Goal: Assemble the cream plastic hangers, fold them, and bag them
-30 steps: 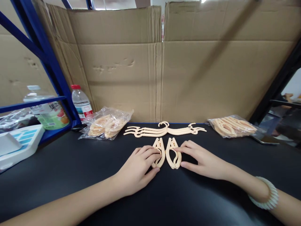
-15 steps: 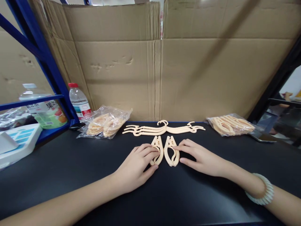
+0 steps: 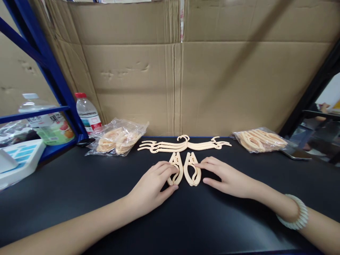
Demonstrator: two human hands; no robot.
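Two folded cream plastic hanger pieces lie flat and side by side on the black desk [image 3: 79,191], the left folded piece [image 3: 175,173] and the right folded piece [image 3: 191,173], their upper tips nearly touching and a narrow gap seen between them lower down. The left hand [image 3: 151,187] is laid palm down with fingers loosely spread; its fingertips rest on the outer edge of the left folded piece, the thumb lying just below it. The right hand [image 3: 228,179] is likewise flat and partly spread, its forefinger touching the outer edge of the right folded piece, the thumb on the desk beside it. Nothing is gripped or lifted by either hand. Whether the fingers press down cannot be told.

Just beyond the pieces, a row of unfolded cream plastic hangers [image 3: 184,144] is laid across the desk. A clear bag of cream hanger parts [image 3: 117,140] lies to the left, and a second clear bag of the same parts [image 3: 259,140] to the right. A white beaded bracelet [image 3: 299,212] is worn on the right wrist. A red-capped water bottle [image 3: 86,111] stands at the blue rack post [image 3: 50,67]. A brown cardboard wall [image 3: 212,78] closes the rear. Label text on the bottles is too small to read.
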